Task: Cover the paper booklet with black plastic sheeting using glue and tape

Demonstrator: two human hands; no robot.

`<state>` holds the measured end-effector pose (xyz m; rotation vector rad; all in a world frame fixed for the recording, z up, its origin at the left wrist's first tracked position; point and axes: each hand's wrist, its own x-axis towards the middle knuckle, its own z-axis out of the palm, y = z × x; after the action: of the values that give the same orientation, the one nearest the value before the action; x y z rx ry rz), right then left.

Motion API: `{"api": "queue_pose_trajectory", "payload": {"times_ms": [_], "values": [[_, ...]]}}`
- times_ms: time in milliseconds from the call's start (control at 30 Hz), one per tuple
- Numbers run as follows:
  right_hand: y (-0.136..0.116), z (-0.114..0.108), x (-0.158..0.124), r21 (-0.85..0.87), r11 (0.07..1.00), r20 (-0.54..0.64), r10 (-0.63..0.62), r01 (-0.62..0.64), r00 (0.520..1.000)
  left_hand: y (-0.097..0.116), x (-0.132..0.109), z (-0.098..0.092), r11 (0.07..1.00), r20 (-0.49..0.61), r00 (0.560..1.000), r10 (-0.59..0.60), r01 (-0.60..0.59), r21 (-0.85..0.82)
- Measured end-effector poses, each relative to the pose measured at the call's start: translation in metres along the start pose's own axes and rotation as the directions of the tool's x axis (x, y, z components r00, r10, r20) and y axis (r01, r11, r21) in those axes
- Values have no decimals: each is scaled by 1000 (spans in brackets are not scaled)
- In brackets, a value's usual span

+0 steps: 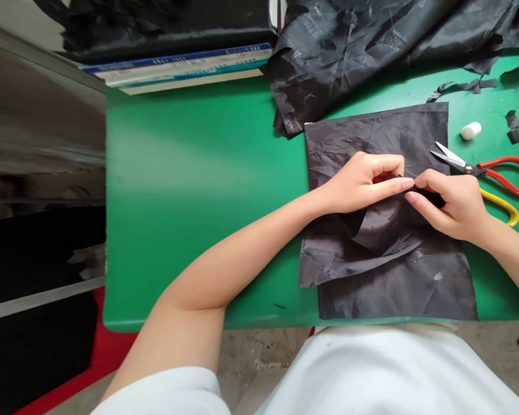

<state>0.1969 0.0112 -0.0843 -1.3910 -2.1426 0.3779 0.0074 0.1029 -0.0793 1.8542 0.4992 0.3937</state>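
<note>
A stack of cut black fabric sheets (398, 276) lies on the green table (190, 190) in front of me. My left hand (365, 181) and my right hand (450, 202) meet over the middle of the stack. Both pinch a raised fold of the top black sheet between thumb and fingers, fingertips almost touching. The top sheet is rumpled and lifted below my hands.
Red-handled scissors (484, 168) lie just right of my right hand, with a yellow handle (501, 204) beneath. A white cap (470, 131) and black scraps (514, 128) sit farther right. A large crumpled black fabric (372, 46) covers the back. Stacked boards (177, 66) stand back left.
</note>
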Motion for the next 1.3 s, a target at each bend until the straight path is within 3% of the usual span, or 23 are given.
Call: {"api": "queue_pose_trajectory", "payload": {"times_ms": [1300], "values": [[1, 1, 0, -42, 999, 20, 6, -5, 1000, -2, 0, 1, 1000, -7, 1000, 7, -7, 4]]}}
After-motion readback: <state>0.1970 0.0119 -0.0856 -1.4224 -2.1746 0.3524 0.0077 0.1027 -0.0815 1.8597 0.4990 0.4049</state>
